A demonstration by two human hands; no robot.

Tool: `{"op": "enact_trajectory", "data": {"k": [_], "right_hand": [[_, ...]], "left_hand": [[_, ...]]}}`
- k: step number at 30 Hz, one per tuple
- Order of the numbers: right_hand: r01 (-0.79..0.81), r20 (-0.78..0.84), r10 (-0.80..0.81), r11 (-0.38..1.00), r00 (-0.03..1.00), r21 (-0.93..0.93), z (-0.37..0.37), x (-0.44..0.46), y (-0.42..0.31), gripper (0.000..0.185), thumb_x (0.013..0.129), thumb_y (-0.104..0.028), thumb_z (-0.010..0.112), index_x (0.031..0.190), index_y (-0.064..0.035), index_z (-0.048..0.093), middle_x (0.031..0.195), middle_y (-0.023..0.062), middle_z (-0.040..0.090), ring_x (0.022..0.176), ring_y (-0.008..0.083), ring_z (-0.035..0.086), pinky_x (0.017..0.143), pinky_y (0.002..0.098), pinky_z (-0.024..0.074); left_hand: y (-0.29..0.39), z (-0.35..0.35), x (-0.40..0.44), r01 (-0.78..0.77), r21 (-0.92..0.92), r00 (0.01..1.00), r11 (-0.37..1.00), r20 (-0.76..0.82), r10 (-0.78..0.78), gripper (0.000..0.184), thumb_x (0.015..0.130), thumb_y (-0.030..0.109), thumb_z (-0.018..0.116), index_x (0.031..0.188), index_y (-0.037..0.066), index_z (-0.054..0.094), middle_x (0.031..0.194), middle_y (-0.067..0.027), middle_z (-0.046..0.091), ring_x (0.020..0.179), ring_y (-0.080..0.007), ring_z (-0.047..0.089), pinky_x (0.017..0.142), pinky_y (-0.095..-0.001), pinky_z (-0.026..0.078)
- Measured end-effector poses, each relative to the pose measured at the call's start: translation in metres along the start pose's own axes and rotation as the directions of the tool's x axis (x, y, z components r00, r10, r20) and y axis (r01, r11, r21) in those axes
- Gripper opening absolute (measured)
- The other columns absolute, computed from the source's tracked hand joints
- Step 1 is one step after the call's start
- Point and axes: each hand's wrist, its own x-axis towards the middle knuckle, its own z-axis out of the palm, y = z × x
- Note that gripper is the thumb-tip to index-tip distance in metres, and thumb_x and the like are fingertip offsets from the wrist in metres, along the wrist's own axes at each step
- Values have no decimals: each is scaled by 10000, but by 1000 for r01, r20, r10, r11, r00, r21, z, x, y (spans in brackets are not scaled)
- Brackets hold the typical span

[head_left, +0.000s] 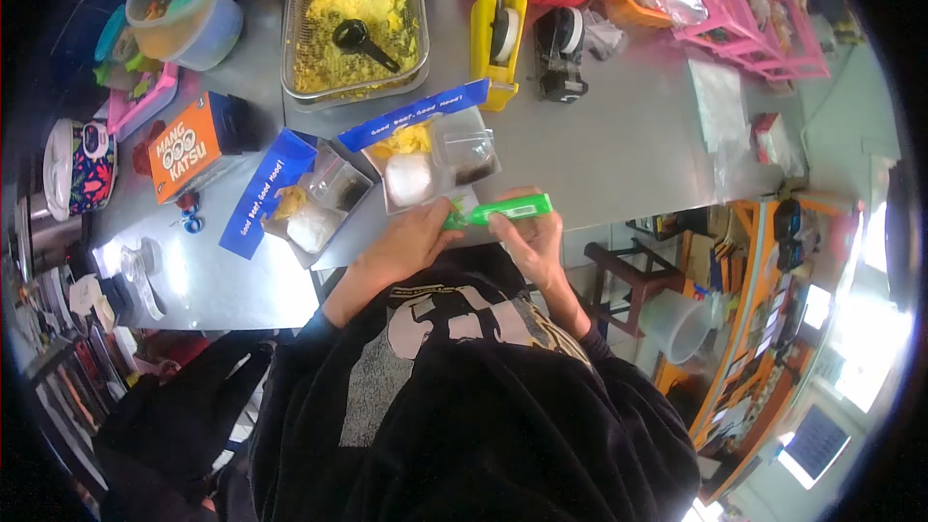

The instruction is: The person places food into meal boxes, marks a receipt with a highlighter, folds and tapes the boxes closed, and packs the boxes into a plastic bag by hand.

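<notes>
My right hand [530, 244] is closed around a green highlighter [514, 209] with a barcode label, held at the table's front edge. My left hand [411, 244] is closed just left of its tip, its fingers at a small green and white bit that I cannot make out. Right beyond both hands stands an open blue-lidded meal box [387, 195] with a white wrapped ball [408, 179], yellow food and a clear sachet [471, 153]. A second such box [338, 222] sits to its left, tilted, with similar contents.
A clear tub of yellow food [300, 87] holds a black scoop [362, 43]. Yellow [498, 77] and black [563, 82] tape dispensers stand right of it. An orange box [186, 150], blue scissors [191, 219] and a plastic bucket [198, 39] are left. Another person's dark clothing [174, 425] shows lower left.
</notes>
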Motion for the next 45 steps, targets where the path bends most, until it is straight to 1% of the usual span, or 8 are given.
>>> {"op": "enact_trajectory", "data": {"k": [11,14,17,19,25,27,31,45], "right_hand": [[203,547,-38,948,836,-244,-99,74,-55,226,791,-34,708,1005,6,645,908,110,681,837,187,656,767,317,518],[203,320,-116,946,940,-253,-130,123,-65,158,823,-7,688,978,-7,661,933,84,693,863,158,643,770,311,526],[339,-102,-446,792,889,-508,-168,219,-54,180,839,-52,721,997,6,658,898,85,704,831,132,642,747,274,522],[244,-98,-466,618,879,-747,-204,275,-35,246,818,-27,703,1058,-17,652,929,130,703,836,236,674,749,327,531],[464,242,-725,120,645,-877,-181,287,-22,395,764,23,655,1150,-46,614,952,170,665,885,398,625,808,455,501],[512,207,-671,293,711,-807,-139,240,-33,272,786,13,651,1055,-15,620,869,155,644,805,338,627,757,420,502],[441,354,-275,683,894,-583,-68,148,5,159,830,-114,696,945,-23,633,812,134,654,680,245,648,651,354,519],[158,282,51,727,958,-668,-96,92,62,241,825,-236,737,864,-22,633,716,146,694,630,257,698,587,340,529]], "left_hand": [[74,34,69,72,-284,985,956,173,-23,339,951,253,571,1158,14,448,987,-234,604,891,-453,597,766,-486,468],[96,43,85,-209,-402,938,891,-341,66,389,924,166,617,1233,15,436,1009,-172,598,891,-356,616,781,-422,483],[87,47,79,-65,-217,760,974,-643,-93,389,906,60,618,1251,11,444,1108,-125,579,950,-238,599,826,-358,493],[57,60,56,170,-417,547,893,-714,-438,373,878,88,653,1194,-6,481,1071,-165,538,997,-242,547,850,-369,454],[-15,83,11,516,-232,168,825,-917,-363,319,892,107,639,1145,-39,509,1046,-178,561,933,-310,575,795,-380,469],[-26,86,18,456,-261,109,851,-932,-344,321,906,136,629,1144,-46,515,1037,-187,572,913,-334,584,786,-390,473],[-30,80,23,445,-315,125,838,-905,-406,251,924,150,600,1095,-33,595,985,-234,647,884,-372,640,767,-416,496],[2,97,13,411,-159,423,898,-839,-342,305,911,23,500,1212,-20,520,1051,-274,577,908,-465,580,780,-499,472]]}}
